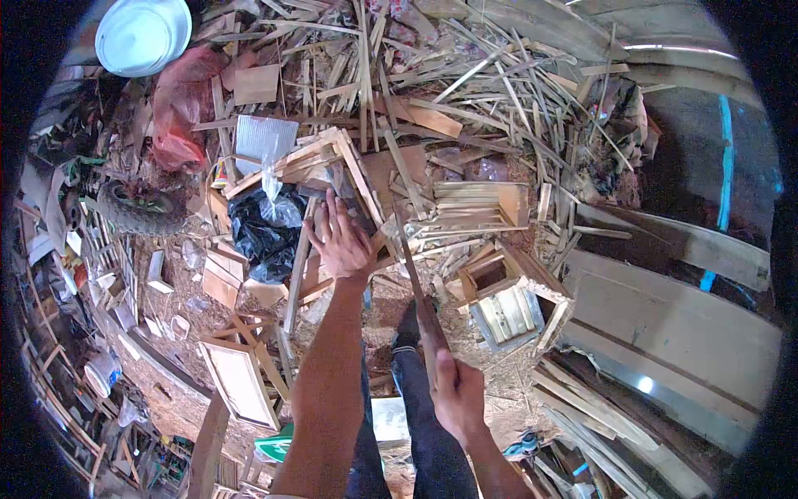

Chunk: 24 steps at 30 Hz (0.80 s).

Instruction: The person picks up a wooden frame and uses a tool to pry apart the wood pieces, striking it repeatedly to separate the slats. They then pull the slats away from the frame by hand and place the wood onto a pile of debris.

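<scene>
My right hand (459,397) is closed round the handle of a handsaw (422,303), whose long, brownish blade narrows as it points away from me. My left hand (341,241) is open, fingers spread and palm down, over a wooden frame (359,176) on the ground. Whether the palm presses on the wood cannot be made out. The saw's tip lies just right of the frame's corner, apart from my left hand. Beside my left fingers sits a black plastic bag (268,229) with a clear bag (272,179) on top.
Thin wood offcuts (507,91) pile up ahead. A slatted wooden piece (478,205) and a small wooden box (490,279) lie to the right. At left are a tyre (140,206), a white-panelled frame (238,382) and a pale basin (143,37). Large boards (665,320) line the right.
</scene>
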Each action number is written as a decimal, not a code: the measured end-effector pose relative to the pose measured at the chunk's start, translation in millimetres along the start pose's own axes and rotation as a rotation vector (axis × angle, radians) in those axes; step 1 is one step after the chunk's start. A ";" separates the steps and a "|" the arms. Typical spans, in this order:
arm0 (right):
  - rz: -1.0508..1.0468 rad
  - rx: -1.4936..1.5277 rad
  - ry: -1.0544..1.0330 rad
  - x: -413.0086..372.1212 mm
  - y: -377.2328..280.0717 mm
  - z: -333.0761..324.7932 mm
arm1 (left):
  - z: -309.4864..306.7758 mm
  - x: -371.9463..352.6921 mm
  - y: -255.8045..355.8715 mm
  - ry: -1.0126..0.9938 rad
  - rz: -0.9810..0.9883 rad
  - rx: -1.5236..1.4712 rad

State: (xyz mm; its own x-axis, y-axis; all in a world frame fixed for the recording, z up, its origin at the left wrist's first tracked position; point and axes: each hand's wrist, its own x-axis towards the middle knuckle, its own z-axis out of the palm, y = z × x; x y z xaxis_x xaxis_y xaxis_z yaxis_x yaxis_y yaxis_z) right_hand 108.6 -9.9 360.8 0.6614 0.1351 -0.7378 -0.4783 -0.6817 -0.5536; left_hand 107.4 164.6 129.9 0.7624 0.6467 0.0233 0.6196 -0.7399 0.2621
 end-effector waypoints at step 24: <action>-0.149 0.015 0.134 90.9 122.9 18.7 | -1.8 -8.4 -4.7 0.093 0.076 -0.057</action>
State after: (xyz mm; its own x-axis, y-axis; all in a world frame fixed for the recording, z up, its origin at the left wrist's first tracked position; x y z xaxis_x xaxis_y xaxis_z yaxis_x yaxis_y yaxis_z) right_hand 99.1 -67.9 218.4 0.7958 0.1365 -0.5899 -0.3772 -0.6504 -0.6593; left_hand 97.8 162.9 130.2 0.7845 0.6055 0.1341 0.5468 -0.7774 0.3108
